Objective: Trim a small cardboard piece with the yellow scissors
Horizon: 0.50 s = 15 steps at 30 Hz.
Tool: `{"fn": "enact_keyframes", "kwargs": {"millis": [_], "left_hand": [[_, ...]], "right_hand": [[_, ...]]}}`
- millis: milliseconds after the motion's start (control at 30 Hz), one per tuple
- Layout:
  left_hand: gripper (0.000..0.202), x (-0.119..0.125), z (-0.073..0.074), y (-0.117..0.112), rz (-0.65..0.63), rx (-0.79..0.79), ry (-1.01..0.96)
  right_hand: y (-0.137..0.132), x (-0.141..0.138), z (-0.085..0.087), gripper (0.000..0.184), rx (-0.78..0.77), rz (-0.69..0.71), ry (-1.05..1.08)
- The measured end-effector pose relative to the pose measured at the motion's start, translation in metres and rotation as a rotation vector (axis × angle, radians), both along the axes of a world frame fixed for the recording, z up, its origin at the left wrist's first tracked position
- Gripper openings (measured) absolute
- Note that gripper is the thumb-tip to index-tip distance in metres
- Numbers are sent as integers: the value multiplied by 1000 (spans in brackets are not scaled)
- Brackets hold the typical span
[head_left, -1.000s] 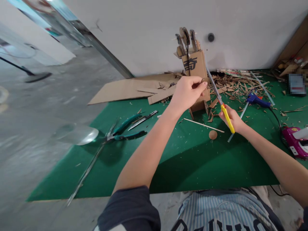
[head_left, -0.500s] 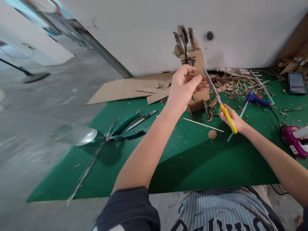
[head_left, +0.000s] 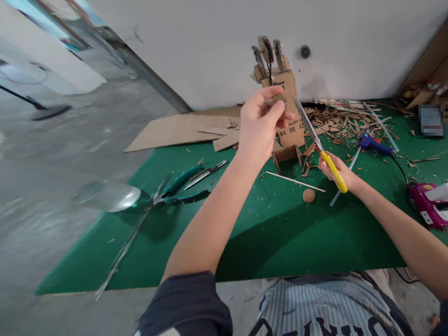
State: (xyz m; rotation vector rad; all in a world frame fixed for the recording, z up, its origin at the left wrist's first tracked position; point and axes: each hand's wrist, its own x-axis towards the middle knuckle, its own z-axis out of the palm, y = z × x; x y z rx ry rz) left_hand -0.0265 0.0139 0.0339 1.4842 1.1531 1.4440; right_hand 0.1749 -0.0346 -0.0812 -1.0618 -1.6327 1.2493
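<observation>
Between the thumb and fingers of my left hand [head_left: 261, 119] is a small round cardboard disc [head_left: 279, 98], partly covered by the fingertips. My right hand [head_left: 338, 171] grips yellow-handled scissors [head_left: 332, 170], blades pointing up and away, their tips a little right of the disc and apart from it. Behind my left hand stands a cardboard model [head_left: 292, 102] with round wheels on top, leaning near the wall. A second cardboard disc [head_left: 308, 195] lies on the green table below my right hand, near a thin wooden stick [head_left: 296, 181].
Green-handled pliers [head_left: 182, 186], a craft knife [head_left: 206, 174] and a clear bottle [head_left: 108, 196] lie on the left. Cardboard sheets [head_left: 182, 128] and scraps [head_left: 332, 119] line the wall. A blue glue gun [head_left: 376, 144] and a magenta tool [head_left: 429, 205] are at right.
My left hand has moved left and slightly up with the disc, away from the scissor blades. More of the cardboard model's printed front now shows. My right hand has barely moved.
</observation>
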Motion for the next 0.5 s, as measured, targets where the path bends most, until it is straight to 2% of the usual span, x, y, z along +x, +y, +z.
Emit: {"fn": "enact_keyframes", "kwargs": {"millis": [133, 267, 500], "left_hand": [[30, -1, -2, 1, -11, -3, 12], [35, -2, -7, 5, 9, 41, 47], [39, -1, -10, 2, 22, 178, 95]], "right_hand": [[-2, 0, 4, 64, -3, 29, -34], [-2, -2, 4, 64, -16, 22, 26], [4, 2, -11, 63, -47, -21, 78]]}}
